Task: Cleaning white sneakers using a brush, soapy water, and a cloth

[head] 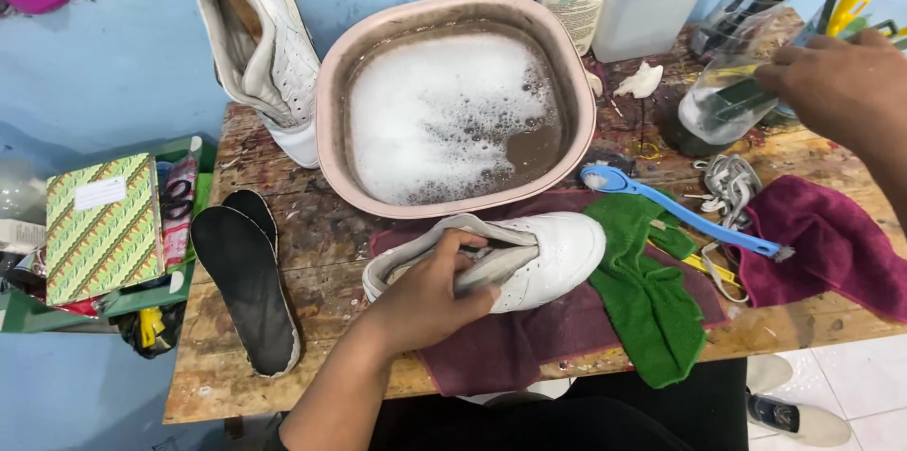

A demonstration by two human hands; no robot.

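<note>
**Shoe lying toe-right under your left hand**

White shoe (pixel 539 257) rests on its side on the maroon cloth (pixel 510 347) at the front of the wooden table (pixel 312 224), just below the pink basin (pixel 453 102) of suds. Its long axis runs left to right, heel toward you-left, toe pointing at the green cloth (pixel 642 300). Your left hand (pixel 430 295) is clasped on the shoe at the opening, fingers tucked inside against the tongue. Your right hand (pixel 841 87) is well apart, up at the far right corner, closed on a dark green tool handle (pixel 742 97) standing in the clear plastic cup (pixel 718 102). So the left hand has the shoe; the right lies up and to the right of its toe, with the blue brush (pixel 680 210) between them
</note>
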